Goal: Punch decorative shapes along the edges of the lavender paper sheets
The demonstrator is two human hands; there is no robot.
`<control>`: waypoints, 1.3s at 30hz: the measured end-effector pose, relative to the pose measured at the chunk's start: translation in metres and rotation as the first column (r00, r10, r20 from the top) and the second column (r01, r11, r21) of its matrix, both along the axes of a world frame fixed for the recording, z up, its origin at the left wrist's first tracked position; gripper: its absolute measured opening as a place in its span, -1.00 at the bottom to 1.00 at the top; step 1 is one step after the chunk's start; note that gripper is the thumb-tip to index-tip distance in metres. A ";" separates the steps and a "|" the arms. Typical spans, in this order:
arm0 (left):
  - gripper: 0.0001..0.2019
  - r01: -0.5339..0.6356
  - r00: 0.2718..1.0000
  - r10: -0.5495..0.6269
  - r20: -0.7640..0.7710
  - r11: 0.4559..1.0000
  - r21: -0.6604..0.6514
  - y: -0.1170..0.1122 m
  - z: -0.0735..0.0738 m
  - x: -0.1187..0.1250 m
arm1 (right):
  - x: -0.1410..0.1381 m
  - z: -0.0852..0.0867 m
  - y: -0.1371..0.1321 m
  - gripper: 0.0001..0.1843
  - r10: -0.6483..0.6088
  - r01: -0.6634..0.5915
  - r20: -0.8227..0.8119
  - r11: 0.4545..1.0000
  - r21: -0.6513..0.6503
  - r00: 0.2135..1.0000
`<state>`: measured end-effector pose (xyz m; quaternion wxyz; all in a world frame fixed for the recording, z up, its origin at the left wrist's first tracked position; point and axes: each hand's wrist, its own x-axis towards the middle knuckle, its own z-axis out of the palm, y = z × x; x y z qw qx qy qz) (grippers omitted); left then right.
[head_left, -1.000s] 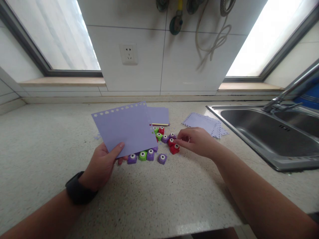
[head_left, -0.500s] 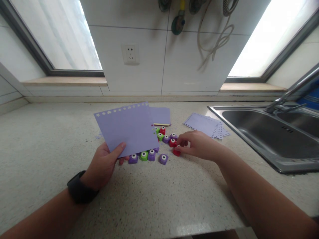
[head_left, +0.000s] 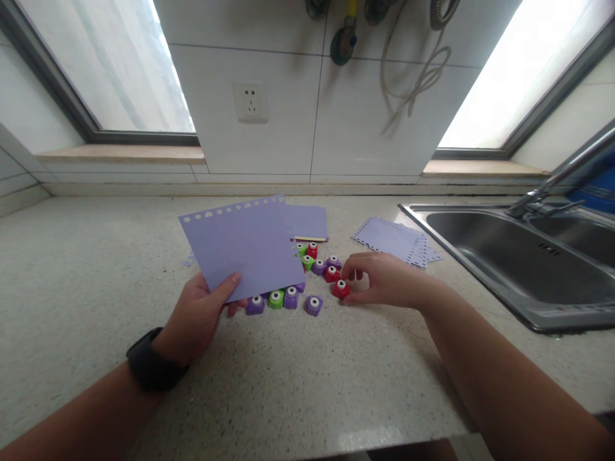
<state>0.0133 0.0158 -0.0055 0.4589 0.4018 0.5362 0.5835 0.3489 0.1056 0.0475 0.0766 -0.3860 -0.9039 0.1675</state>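
Observation:
My left hand (head_left: 195,315) holds a lilac paper sheet (head_left: 243,246) by its lower corner; small shapes are punched along the sheet's top edge. Below and right of the sheet lie several small craft punches in purple, green and red (head_left: 283,298). My right hand (head_left: 384,279) rests on the counter with thumb and fingers closed around a red punch (head_left: 341,289) at the right end of the cluster. A black watch sits on my left wrist (head_left: 147,367).
A stack of punched lilac sheets (head_left: 396,239) lies near the steel sink (head_left: 514,262) at the right. Another lilac sheet (head_left: 308,222) lies behind the punches. The speckled counter (head_left: 307,371) ends close to me; a tiled wall with a socket (head_left: 250,102) stands behind.
My right hand has slid a little toward me and closed its fingers around the red punch. The left hand and its sheet have stayed nearly still.

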 end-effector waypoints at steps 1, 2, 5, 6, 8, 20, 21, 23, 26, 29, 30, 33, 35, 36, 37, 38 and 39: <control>-0.84 0.002 1.000 -0.002 -0.002 1.000 0.001 0.000 0.000 0.000 | 0.000 0.000 0.000 -0.71 0.000 0.000 0.009 1.000 -0.005 1.000; -0.84 0.002 1.000 -0.002 -0.004 1.000 0.002 0.000 -0.001 -0.001 | 0.000 0.000 0.000 -0.74 0.011 -0.011 0.005 1.000 -0.013 1.000; -0.86 -0.003 1.000 0.003 -0.004 1.000 -0.003 0.000 0.000 -0.001 | 0.001 0.003 -0.001 -0.82 0.057 -0.064 -0.087 0.995 -0.080 0.995; -0.87 -0.003 1.000 0.003 -0.002 1.000 -0.006 0.000 0.000 -0.002 | 0.002 0.003 -0.002 -0.80 0.046 -0.065 -0.151 0.990 -0.128 0.987; -0.88 0.003 1.000 -0.003 0.000 1.000 -0.011 0.000 0.000 -0.002 | 0.003 0.004 -0.002 -0.75 -0.028 -0.055 -0.324 0.968 -0.244 0.946; -0.79 0.112 0.994 -0.112 -0.017 0.994 0.008 -0.001 0.001 -0.002 | -0.022 -0.009 -0.007 -0.58 -0.375 -0.145 -0.826 0.871 -0.469 0.420; -0.79 0.116 0.993 -0.116 -0.024 0.993 0.003 -0.002 0.001 -0.002 | -0.024 -0.010 -0.007 -0.56 -0.383 -0.158 -0.828 0.864 -0.478 0.408; -0.81 0.112 0.993 -0.112 -0.039 0.994 -0.020 -0.002 0.001 -0.004 | -0.027 -0.012 -0.009 -0.56 -0.391 -0.193 -0.837 0.852 -0.486 0.382; -0.74 0.130 0.988 -0.134 -0.072 0.990 -0.057 -0.002 0.001 -0.004 | -0.028 -0.014 -0.011 -0.59 -0.374 -0.235 -0.859 0.852 -0.467 0.351; -0.62 0.159 0.973 -0.166 -0.161 0.986 -0.055 -0.002 0.003 -0.003 | -0.030 -0.016 -0.014 -0.60 -0.331 -0.221 -0.863 0.874 -0.433 0.382; -0.61 0.164 0.967 -0.171 -0.191 0.985 -0.055 -0.002 0.004 -0.002 | -0.030 -0.016 -0.016 -0.58 -0.313 -0.215 -0.861 0.881 -0.421 0.401; -0.79 0.178 0.972 -0.181 -0.152 0.983 -0.032 -0.004 0.010 -0.002 | -0.033 -0.016 -0.021 -0.53 -0.231 -0.230 -0.872 0.907 -0.354 0.432; -0.86 0.219 0.976 -0.218 -0.027 0.975 0.035 -0.007 0.014 -0.004 | -0.035 -0.016 -0.025 -0.55 -0.160 -0.234 -0.883 0.929 -0.286 0.441; -0.75 0.244 0.969 -0.245 0.011 0.967 0.075 -0.008 0.016 -0.005 | -0.036 -0.017 -0.027 -0.56 -0.130 -0.224 -0.884 0.941 -0.252 0.450; -0.67 0.261 0.963 -0.265 0.038 0.960 0.100 -0.010 0.016 -0.007 | -0.037 -0.017 -0.028 -0.57 -0.108 -0.208 -0.880 0.952 -0.226 0.462; -0.63 0.275 0.958 -0.283 0.053 0.954 0.115 -0.011 0.016 -0.009 | -0.039 -0.018 -0.029 -0.57 -0.095 -0.189 -0.874 0.960 -0.207 0.476; -0.63 0.284 0.954 -0.293 0.060 0.950 0.127 -0.011 0.015 -0.011 | -0.040 -0.019 -0.030 -0.58 -0.080 -0.174 -0.870 0.967 -0.187 0.487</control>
